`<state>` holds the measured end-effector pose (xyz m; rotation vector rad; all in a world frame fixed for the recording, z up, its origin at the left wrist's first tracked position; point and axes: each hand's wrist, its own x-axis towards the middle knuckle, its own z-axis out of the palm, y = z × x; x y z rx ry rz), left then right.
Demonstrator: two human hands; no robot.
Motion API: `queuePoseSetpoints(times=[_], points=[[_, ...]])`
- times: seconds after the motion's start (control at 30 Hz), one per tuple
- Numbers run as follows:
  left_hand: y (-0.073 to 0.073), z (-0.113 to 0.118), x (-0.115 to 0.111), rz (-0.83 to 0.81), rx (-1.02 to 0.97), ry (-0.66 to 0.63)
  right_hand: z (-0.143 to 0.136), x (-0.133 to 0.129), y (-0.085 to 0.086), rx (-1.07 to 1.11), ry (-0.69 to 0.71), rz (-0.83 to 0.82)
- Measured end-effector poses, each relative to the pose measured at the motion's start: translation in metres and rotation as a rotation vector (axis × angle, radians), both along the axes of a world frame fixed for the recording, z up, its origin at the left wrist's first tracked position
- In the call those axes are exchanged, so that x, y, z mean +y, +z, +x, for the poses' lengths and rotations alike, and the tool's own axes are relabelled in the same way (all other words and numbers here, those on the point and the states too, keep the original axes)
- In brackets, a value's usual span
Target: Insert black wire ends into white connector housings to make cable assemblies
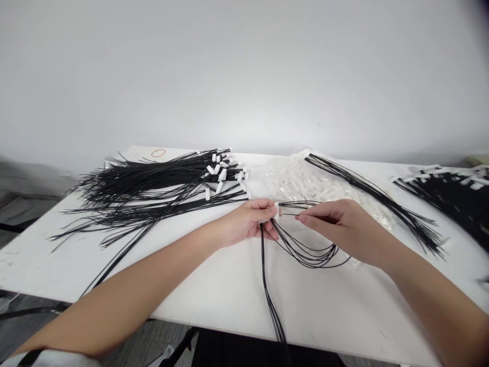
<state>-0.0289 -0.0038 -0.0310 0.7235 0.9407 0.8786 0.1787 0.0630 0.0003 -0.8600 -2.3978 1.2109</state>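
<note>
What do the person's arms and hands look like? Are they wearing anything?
Both arms are bare from the wrist up as far as the picture shows. The left hand and the right hand wear no gloves, and no rings, watch or bracelets show. The fingernails look short and unpainted. At the bottom left corner, a bit of white cloth with a dark strap shows, maybe a sleeve edge.

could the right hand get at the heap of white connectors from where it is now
Probably yes: the right hand lies just in front of the heap of white connectors, with only thin black wires in its grip and nothing between.
</note>
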Motion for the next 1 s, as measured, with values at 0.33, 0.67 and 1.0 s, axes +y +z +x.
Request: queuePoseSetpoints(times=[0.33,0.67,1.0], points=[[0.001,0.001,0.0,-0.004,0.003,0.001,-0.004,-0.005,0.004,-0.186,-0.051,-0.026],[-0.001,0.0,0.001,-0.01,-0.007,0.013,-0.006,-0.008,0.003,-0.156,-0.024,0.131],[-0.001,0.0,0.0,-0.018,0.018,0.027,-0.013,-0.018,0.001,-0.169,-0.038,0.246]])
